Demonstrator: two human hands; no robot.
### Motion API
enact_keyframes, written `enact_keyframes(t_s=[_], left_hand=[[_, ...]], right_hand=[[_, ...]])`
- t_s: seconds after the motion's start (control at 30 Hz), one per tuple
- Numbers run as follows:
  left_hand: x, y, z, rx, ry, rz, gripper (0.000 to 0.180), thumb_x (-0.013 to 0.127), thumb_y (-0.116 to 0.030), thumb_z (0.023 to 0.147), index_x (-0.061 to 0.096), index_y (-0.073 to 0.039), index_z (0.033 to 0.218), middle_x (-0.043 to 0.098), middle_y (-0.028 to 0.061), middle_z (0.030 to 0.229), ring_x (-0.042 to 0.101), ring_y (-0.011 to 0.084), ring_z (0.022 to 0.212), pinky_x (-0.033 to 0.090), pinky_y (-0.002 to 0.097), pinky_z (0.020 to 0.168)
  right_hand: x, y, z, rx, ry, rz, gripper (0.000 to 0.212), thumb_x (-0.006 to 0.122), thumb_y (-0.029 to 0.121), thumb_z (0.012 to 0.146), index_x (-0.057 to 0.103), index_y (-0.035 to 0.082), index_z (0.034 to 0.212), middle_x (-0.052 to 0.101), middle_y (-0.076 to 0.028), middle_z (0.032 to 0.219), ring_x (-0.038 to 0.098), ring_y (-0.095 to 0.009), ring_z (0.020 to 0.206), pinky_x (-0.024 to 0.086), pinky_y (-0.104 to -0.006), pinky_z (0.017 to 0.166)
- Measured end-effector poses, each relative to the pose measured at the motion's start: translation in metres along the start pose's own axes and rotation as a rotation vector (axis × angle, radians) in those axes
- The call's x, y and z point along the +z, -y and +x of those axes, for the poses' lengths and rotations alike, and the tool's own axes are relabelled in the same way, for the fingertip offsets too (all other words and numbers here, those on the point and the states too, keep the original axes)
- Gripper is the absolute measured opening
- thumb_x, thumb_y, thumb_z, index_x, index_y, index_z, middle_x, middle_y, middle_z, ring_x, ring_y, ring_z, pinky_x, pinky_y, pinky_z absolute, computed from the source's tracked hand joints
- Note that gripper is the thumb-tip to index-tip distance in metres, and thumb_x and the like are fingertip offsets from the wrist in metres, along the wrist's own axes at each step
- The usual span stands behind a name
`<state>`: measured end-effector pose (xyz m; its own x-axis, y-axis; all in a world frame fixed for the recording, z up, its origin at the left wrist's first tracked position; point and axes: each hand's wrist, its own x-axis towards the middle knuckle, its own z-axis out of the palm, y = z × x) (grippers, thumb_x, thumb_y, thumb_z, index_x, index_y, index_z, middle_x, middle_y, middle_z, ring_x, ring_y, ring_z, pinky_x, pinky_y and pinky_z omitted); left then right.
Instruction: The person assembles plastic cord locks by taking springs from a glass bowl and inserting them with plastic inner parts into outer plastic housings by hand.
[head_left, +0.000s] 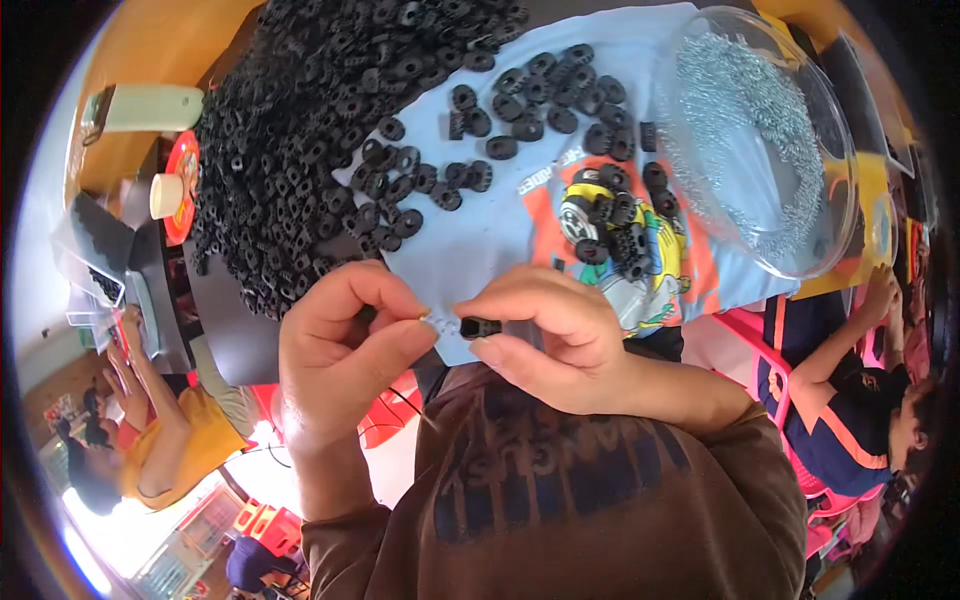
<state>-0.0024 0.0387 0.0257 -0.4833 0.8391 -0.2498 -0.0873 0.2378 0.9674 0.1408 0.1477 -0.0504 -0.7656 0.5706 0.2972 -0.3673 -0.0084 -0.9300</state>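
Note:
Over the near edge of the table my two hands meet, fingertips almost touching. My left hand [345, 345] pinches a small clear, shiny piece [441, 323] between thumb and forefinger; its exact kind is too small to make out. Between the thumb and forefinger of my right hand [555, 335] is a small black plastic part [482, 328], facing the shiny piece. More loose black parts [528, 126] of rounded shape lie on a light blue printed cloth [470, 245] beyond my hands.
A large heap of black parts [290, 150] covers the table's far left. At the right stands a clear round bowl [838, 225] with many small silvery pieces. An orange-red plate [184, 215] lies left of the heap. Other people sit on both sides.

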Motion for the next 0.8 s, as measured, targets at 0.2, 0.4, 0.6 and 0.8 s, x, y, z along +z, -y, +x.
enact_keyframes(t_s=[0.2,0.4,0.6,0.8], left_hand=[[-0.0009,0.0,0.0032,-0.011,0.051,-0.009,0.012,0.064,0.007,0.077,0.057,0.001,0.084,0.048,-0.0026,0.073,0.041,0.001,0.061,0.032,0.0165,0.052],[-0.0055,0.0023,0.0011,0.056,0.015,0.174,0.012,0.068,0.006,0.072,0.06,0.0,0.079,0.048,-0.0015,0.071,0.04,0.0027,0.058,0.031,0.0181,0.051],[-0.0068,0.0069,0.004,0.21,0.039,0.345,0.013,0.069,0.005,0.069,0.061,-0.001,0.078,0.045,-0.0008,0.064,0.039,0.0064,0.054,0.029,0.0223,0.049],[-0.0064,0.0081,0.0063,0.179,0.038,0.337,0.013,0.069,0.004,0.069,0.062,-0.002,0.078,0.044,-0.0006,0.062,0.04,0.0075,0.054,0.03,0.0227,0.048]], right_hand=[[-0.0023,0.0021,-0.0007,0.009,0.113,-0.109,0.024,0.064,-0.002,0.079,0.061,-0.004,0.102,0.063,-0.012,0.091,0.06,-0.02,0.078,0.045,-0.029,0.068],[0.0037,-0.0016,0.0017,-0.052,0.067,-0.152,0.024,0.066,0.001,0.076,0.063,-0.001,0.1,0.062,-0.01,0.083,0.059,-0.02,0.068,0.046,-0.029,0.057],[0.0027,-0.0006,0.0019,-0.059,0.086,-0.178,0.024,0.067,0.001,0.076,0.062,-0.001,0.1,0.061,-0.009,0.082,0.059,-0.019,0.066,0.045,-0.0274,0.053],[0.0032,-0.0036,0.001,-0.064,0.083,-0.17,0.025,0.067,0.001,0.075,0.062,-0.001,0.1,0.062,-0.009,0.082,0.059,-0.02,0.065,0.044,-0.0279,0.052]])
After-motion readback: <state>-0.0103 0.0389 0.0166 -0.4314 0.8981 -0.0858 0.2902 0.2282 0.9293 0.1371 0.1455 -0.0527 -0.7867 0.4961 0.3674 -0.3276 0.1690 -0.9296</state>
